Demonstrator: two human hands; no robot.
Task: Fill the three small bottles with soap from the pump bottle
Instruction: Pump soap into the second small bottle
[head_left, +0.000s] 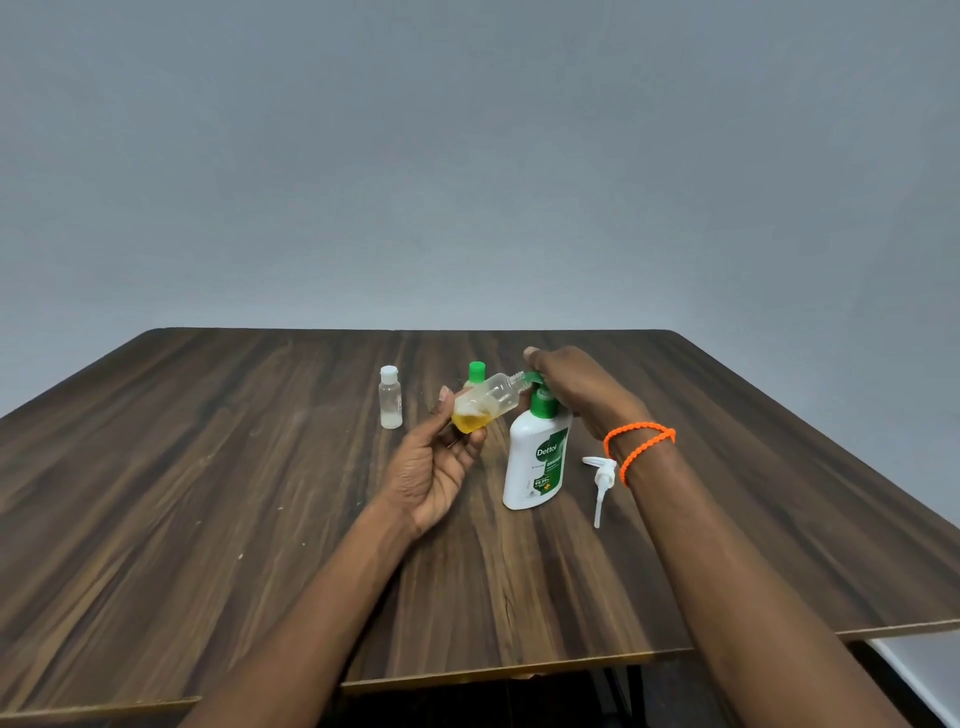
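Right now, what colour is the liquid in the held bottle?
Yellow-orange, at the bottom of the small bottle; head view.

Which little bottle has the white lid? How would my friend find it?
Start at the big white pump bottle in the middle of the wooden table. Look left, past the left hand, to the small clear bottle standing alone. It alone has a white cap; the other caps are green.

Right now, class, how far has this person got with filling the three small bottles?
Done: nothing looks finished. In hand: the left hand grips a tilted small bottle holding a little yellow soap at its base, its neck at the nozzle of the pump bottle, where the right hand rests. Left: the white-capped bottle looks empty; the green-capped bottle behind is mostly hidden.
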